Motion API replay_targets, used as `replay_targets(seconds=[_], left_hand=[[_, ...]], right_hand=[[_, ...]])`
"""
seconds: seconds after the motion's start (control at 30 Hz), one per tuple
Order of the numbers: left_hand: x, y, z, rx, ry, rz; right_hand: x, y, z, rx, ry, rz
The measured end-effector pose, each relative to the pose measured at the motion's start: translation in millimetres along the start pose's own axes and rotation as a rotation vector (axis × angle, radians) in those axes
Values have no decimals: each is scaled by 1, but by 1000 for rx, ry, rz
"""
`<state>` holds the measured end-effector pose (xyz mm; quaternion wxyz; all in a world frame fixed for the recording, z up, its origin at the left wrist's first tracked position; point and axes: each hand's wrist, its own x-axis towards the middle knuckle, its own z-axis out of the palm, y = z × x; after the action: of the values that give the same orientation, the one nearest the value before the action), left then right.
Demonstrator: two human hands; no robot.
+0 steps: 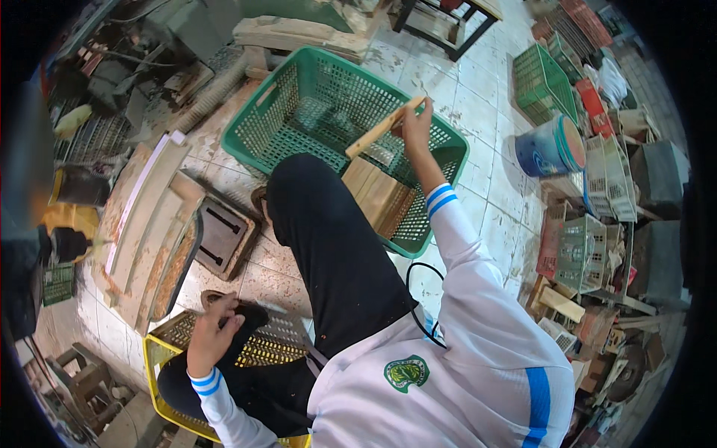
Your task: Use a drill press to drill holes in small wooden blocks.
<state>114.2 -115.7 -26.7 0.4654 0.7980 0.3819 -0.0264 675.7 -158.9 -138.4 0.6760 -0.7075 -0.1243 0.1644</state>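
Observation:
My right hand (416,128) is closed on one end of a narrow, light wooden slat (377,136), tilted above the green plastic crate (250,138). A small dark hole shows near the slat's lower end. In the crate's near right part lies a stack of wooden pieces (379,193) set side by side; my leg hides some of the crate. On the left, my left hand (212,342) hovers over my bent leg, beside the yellow crate (155,373). Its fingers are loosely bent, the thumb stands apart, and I see nothing held in it.
A machine with a curved wooden table (149,224) stands to the left, a drill-like tool (69,245) near it. On the right are a blue bucket (544,149), a green crate (539,86) and stacked baskets (582,250). A dark-legged stool (448,33) stands ahead. Sawdust lies on the tiles.

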Motion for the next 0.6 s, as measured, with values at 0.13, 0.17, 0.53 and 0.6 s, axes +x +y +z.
replay_targets(seconds=[0.13, 0.17, 0.53, 0.6], left_hand=[[5, -8, 15, -108, -47, -126], [8, -11, 16, -84, -52, -124], [35, -29, 32, 57, -61, -195], [36, -30, 34, 82, -68, -209]], right_hand=[[4, 104, -41, -597, 127, -42], [8, 123, -48, -894, 155, -72], [-35, 235, -100, -931, -62, 463], [-40, 246, -100, -903, -74, 462]])
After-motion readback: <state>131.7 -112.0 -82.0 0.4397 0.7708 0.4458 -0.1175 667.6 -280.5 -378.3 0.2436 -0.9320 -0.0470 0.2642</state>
